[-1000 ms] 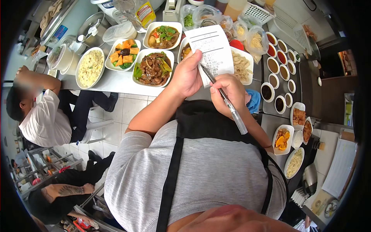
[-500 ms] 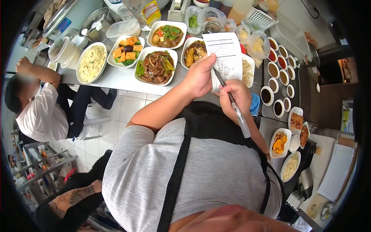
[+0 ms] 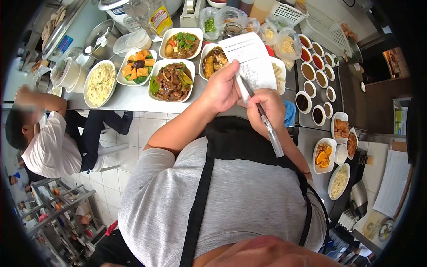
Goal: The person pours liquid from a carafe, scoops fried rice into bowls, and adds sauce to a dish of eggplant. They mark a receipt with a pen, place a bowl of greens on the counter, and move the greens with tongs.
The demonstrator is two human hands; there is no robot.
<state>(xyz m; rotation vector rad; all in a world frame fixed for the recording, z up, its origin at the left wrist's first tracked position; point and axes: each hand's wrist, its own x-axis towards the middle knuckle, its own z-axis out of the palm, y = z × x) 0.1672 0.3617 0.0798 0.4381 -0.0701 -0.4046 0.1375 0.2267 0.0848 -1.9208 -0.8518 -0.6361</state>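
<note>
My left hand [image 3: 223, 86] holds a white printed paper slip [image 3: 252, 58], its thumb on the slip's left edge. In my right hand [image 3: 268, 109] is a pen [image 3: 272, 133], its tip end resting on the lower part of the slip. Behind the slip, a square bowl of brown food [image 3: 214, 60] is partly covered, and so is a bowl of pale food [image 3: 279, 73]. Left of my left hand stand a bowl of meat with green vegetables [image 3: 172, 82], a bowl of stew [image 3: 181, 44] and a bowl of orange cubes with greens [image 3: 137, 66].
An oval bowl of fried rice [image 3: 100, 84] is at the counter's left. Several sauce cups [image 3: 308, 71] stand to the right, above dishes of fried food [image 3: 341, 128] and orange slices [image 3: 323, 155]. A seated person [image 3: 53, 142] is at the left, near a metal rack [image 3: 66, 213].
The slip has shifted up and left and tilted, with the pen still against it. The view has turned slightly. The tattooed arm at the lower left is out of view.
</note>
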